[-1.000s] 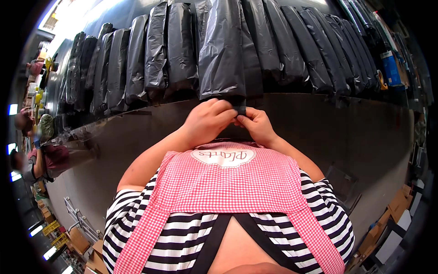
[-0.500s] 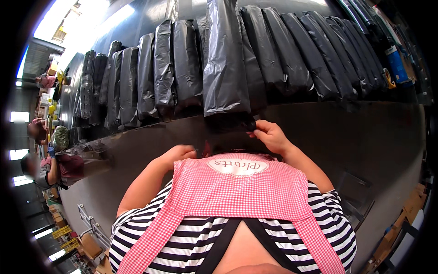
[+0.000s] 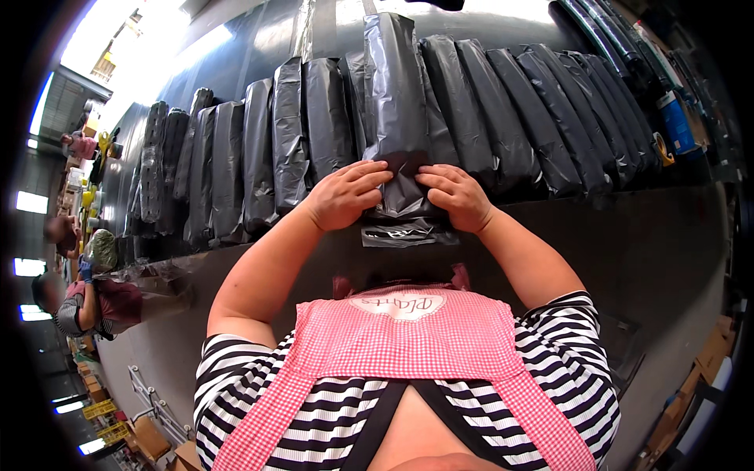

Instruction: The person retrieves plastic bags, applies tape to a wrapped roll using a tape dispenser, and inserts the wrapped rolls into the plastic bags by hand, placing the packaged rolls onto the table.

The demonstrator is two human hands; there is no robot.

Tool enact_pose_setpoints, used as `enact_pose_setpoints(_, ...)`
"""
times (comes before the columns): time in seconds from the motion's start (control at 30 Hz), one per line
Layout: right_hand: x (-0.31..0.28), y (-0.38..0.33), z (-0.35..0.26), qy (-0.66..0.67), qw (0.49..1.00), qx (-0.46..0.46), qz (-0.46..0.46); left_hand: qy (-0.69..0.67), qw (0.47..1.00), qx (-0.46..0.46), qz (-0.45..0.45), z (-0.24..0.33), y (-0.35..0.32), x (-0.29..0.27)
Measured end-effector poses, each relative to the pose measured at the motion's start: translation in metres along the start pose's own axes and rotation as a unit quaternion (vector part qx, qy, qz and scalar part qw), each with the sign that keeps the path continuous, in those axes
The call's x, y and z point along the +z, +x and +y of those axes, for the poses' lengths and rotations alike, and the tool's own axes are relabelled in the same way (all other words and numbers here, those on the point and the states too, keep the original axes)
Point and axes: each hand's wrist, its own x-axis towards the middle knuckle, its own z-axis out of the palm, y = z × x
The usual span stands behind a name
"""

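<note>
A long package in black plastic (image 3: 390, 102) lies lengthwise in front of me, on top of a row of similar ones. Its loose near end hangs past the table edge, with pale marks on the lowest flap. From the left side, my left hand (image 3: 349, 192) grips the plastic with its fingers over the top. Opposite it, my right hand (image 3: 457, 195) holds the other side the same way. A dark crease runs across the plastic between the fingertips. Both thumbs are mostly hidden.
More black packages (image 3: 228, 169) stand side by side to the left, with others (image 3: 503, 118) to the right. A blue box (image 3: 679, 124) and a yellow-ringed tape roll (image 3: 664, 147) sit at the far right. At the left, a co-worker with a gloved hand (image 3: 85, 269) stands by the table.
Both hands have moved forward from near my apron onto the package's near end and closed on its sides. The loose plastic end now shows spread between them. The view has shifted slightly.
</note>
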Motion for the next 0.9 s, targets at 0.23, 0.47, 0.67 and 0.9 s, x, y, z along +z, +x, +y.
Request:
enact_pose_setpoints(0.23, 0.007, 0.009, -0.001, 0.534, 0.67, 0.507, 0.094, -0.498, 0.685, -0.482, 0.224, 0.018, 0.014, 0.04)
enact_pose_setpoints(0.47, 0.036, 0.006, -0.01, 0.417, 0.642, 0.615, 0.188, -0.54, 0.478, -0.578, 0.381, 0.037, 0.024, 0.07)
enact_pose_setpoints(0.67, 0.013, 0.029, -0.026, -0.039, 0.844, 0.523, 0.114, -0.279, 0.748, -0.468, 0.379, 0.031, 0.028, 0.058)
enact_pose_setpoints(0.9, 0.01, 0.05, -0.042, -0.1, 0.946, 0.303, 0.049, -0.072, 0.985, -0.144, 0.054, 0.014, 0.044, 0.017)
